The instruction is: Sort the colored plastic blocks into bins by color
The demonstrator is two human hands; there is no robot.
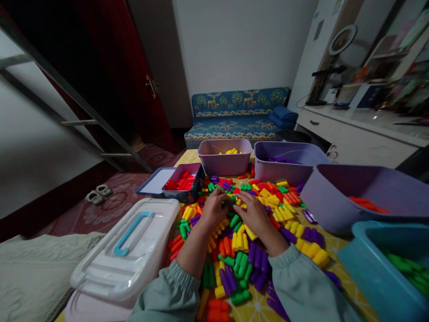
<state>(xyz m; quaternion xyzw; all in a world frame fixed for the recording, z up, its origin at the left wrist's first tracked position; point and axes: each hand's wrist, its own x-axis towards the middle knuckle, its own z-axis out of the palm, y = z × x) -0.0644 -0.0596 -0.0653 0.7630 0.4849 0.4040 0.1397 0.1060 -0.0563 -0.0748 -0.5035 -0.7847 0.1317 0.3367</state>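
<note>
A heap of plastic building blocks [240, 239] in yellow, green, purple, red and orange covers the table; many are joined rows of rounded pegs. Over the far middle of the heap is my left hand [215, 206], its fingers curled inward. What its fingertips hold, if anything, is hidden. Beside it, my right hand [252, 212] reaches in from the other side with fingers apart, low over the blocks. The two hands almost meet at the fingertips, and green blocks [235, 221] lie just below them.
Around the heap stand a bin with yellow blocks [225, 167], one with purple [284, 172], one with orange [330, 197], and a teal bin with green [372, 264]. A tin [182, 195] of red blocks sits left. A white lid [129, 250] lies nearer me.
</note>
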